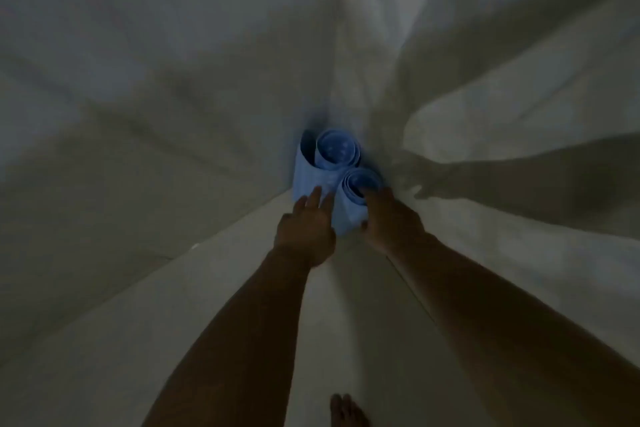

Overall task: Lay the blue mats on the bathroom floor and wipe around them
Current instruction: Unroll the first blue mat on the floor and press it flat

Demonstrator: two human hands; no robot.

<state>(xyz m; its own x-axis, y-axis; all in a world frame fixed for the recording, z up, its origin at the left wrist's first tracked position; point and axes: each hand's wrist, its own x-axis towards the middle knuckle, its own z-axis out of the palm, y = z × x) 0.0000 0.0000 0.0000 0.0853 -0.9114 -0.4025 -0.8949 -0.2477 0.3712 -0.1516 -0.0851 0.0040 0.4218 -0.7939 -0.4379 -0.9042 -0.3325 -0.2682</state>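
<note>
While both mats remain rolled and standing on end in the corner where the pale walls meet, the step in hand is judged to be the pick-up that precedes any laying or wiping. Left to right: the larger loosely rolled pale-blue rubbery mat (313, 163) stands against the corner, its open end facing up; the left hand (306, 225) reaches to its lower side with fingers straight and close together, the tips touching or nearly touching the blue surface, nothing yet enclosed. Just beside it, touching the first roll, the smaller tightly rolled pale-blue mat (353, 199) stands nearer the person; the right hand (389, 217) wraps its right side, a fingertip seemingly hooked over the rim and the thumb low on the front, so this grip appears to have hold of the roll, though motion blur leaves its firmness uncertain. Below, the pale tiled bathroom floor (242, 305) lies bare, with a bare foot (346, 411) at the lower edge. Next, the left hand would need to curl round its roll before both are lifted clear and unrolled flat.
</note>
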